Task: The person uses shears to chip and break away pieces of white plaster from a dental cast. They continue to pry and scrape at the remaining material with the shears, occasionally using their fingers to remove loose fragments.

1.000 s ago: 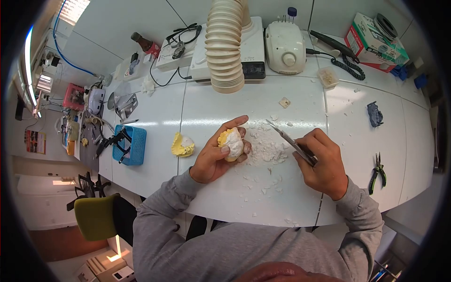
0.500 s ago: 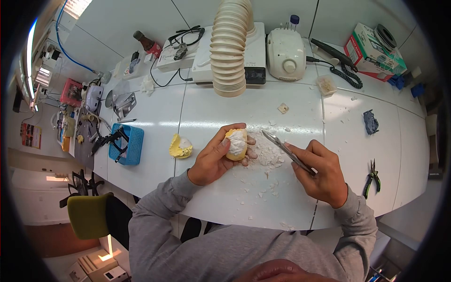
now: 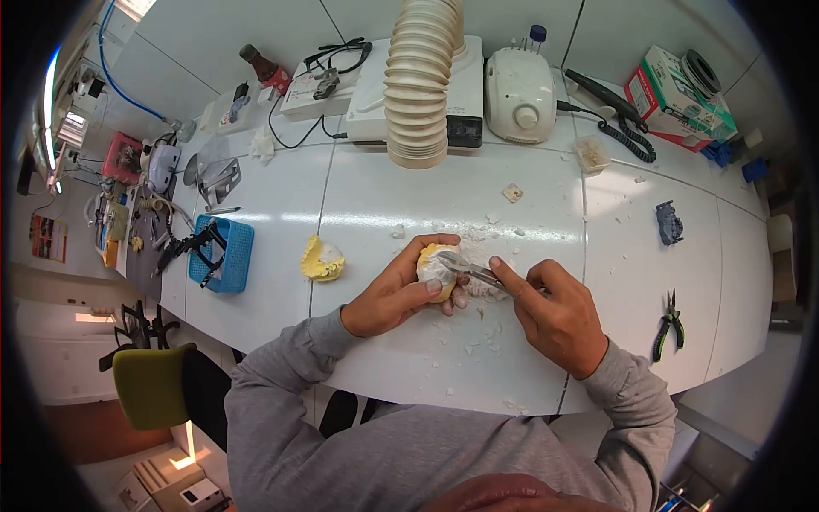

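Observation:
My left hand is closed around a yellow and white plaster dental cast, thumb on its near side and fingers around the far side. In my right hand is a slim silver metal knife, its tip touching the white plaster face of the cast. White plaster crumbs lie on the table beneath and around both hands. Left of my left hand rests another yellow plaster piece with a white part.
A ribbed suction hose hangs over the table's back. Behind stand a white control unit and a boxed glove pack. On the left is a blue basket; on the right lie pliers and a grey-blue piece.
My right hand has moved left, bringing the knife from beside the cast onto its white face. The cast has turned slightly in my left hand, and the view has shifted a little.

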